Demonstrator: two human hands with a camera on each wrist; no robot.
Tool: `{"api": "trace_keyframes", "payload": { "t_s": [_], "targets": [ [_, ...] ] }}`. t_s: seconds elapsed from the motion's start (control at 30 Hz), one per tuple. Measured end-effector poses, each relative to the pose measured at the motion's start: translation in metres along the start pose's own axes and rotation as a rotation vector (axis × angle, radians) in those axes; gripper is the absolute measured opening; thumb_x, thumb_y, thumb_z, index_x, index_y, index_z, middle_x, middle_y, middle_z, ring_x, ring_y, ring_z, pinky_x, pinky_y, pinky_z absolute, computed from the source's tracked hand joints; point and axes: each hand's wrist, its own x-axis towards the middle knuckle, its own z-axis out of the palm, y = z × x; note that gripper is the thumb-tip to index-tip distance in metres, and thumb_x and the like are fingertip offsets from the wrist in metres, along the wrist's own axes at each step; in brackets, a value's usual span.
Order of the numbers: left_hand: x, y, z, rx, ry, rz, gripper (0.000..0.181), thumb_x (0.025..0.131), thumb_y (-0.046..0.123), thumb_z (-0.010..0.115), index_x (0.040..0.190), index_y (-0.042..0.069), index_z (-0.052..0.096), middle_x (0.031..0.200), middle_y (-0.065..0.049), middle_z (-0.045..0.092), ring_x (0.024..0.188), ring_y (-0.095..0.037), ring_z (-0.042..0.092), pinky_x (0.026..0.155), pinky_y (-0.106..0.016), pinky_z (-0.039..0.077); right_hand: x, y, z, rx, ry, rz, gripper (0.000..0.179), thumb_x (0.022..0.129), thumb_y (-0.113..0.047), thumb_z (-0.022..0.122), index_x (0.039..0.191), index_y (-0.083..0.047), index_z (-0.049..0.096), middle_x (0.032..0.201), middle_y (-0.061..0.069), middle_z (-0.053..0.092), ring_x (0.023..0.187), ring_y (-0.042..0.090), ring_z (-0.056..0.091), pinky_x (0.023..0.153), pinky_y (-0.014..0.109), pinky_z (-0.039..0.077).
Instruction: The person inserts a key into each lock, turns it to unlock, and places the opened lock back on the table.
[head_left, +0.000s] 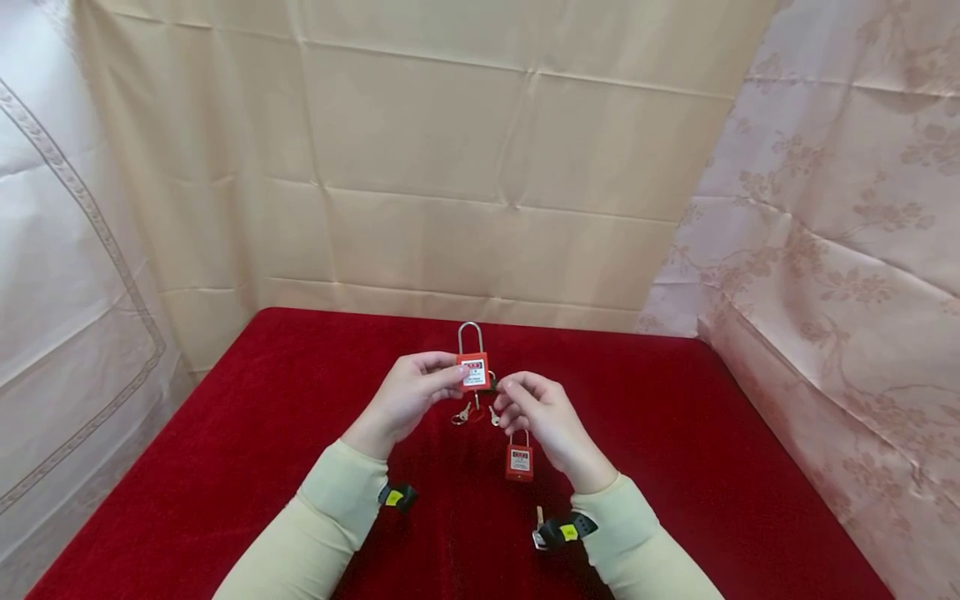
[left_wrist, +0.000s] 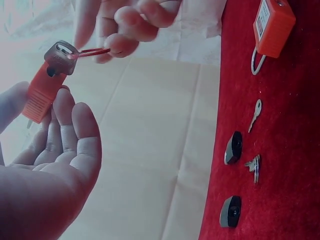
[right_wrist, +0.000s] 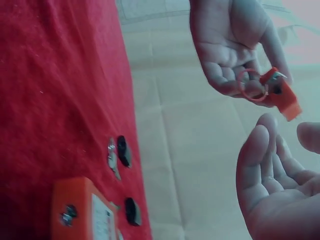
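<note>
My left hand [head_left: 405, 396] grips a red padlock [head_left: 473, 379] by its body, shackle upward, above the table. A key [left_wrist: 62, 57] sits in the underside of this padlock, and a red ring [right_wrist: 245, 85] hangs from the key. My right hand [head_left: 543, 417] is just right of the padlock. In the right wrist view its fingers [right_wrist: 252, 150] and thumb stand apart with nothing between them. The left wrist view shows its fingertips close to the ring; whether they touch cannot be told. A second red padlock [head_left: 519, 464] is below my right hand, on the red cloth.
Red cloth [head_left: 300, 517] covers the table. Loose keys [head_left: 495, 417] and keys on a ring [head_left: 461, 416] lie near the middle. Another key [head_left: 539, 517] is closer to me. Two small black-and-grey pieces [left_wrist: 233, 148] are on the cloth. Curtains [head_left: 420, 167] hang behind and at both sides.
</note>
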Motion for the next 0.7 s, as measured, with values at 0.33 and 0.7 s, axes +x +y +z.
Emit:
{"api": "trace_keyframes", "payload": {
  "t_s": [0.33,0.7],
  "targets": [
    [-0.001,0.001,0.001,0.044,-0.021,-0.014,0.031,0.096,0.007,0.069,0.121,-0.011,0.063,0.1,-0.012,0.07,0.08,-0.022,0.065,0.081,-0.036,0.057,-0.004,-0.012,-0.016,-0.09,0.148,-0.171,0.022,0.102,-0.018,0.064,0.118,-0.003,0.062,0.106,0.015,0.069,0.077,0.027,0.068,0.065,0.035,0.059],
    [0.0,-0.004,0.001,0.06,-0.082,-0.042,0.029,0.095,0.008,0.07,0.117,-0.011,0.064,0.097,-0.014,0.07,0.079,-0.023,0.067,0.079,-0.038,0.059,-0.005,-0.021,-0.029,-0.063,0.285,-0.337,0.025,0.099,-0.009,0.068,0.118,0.005,0.061,0.104,0.01,0.07,0.073,0.021,0.064,0.058,0.029,0.056]
  ]
}}
